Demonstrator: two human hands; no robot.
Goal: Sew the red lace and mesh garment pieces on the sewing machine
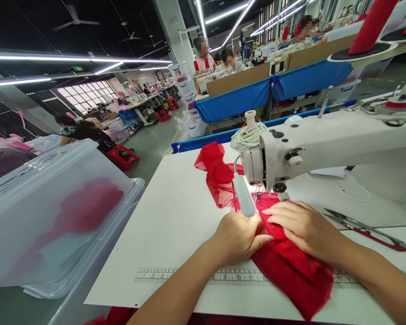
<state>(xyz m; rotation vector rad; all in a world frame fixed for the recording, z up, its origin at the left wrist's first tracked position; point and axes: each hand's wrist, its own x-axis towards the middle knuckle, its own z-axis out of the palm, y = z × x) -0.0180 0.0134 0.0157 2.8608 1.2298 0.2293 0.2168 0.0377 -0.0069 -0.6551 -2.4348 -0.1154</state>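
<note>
A strip of red lace fabric (291, 266) lies on the white sewing table (176, 216) and runs under the head of a white sewing machine (325, 144), trailing off behind it. My left hand (238, 237) pinches the fabric's left edge just before the needle, fingers closed on it. My right hand (302, 225) lies flat on the fabric right of the needle, fingers stretched and pressing it down. A small white lamp (243, 196) hangs over my left hand.
Red-handled thread snips (365, 230) lie at the right. A printed ruler (230, 275) runs along the table's front. Clear plastic bins (54, 212) with red cloth stand at the left. Other people work at benches beyond the aisle.
</note>
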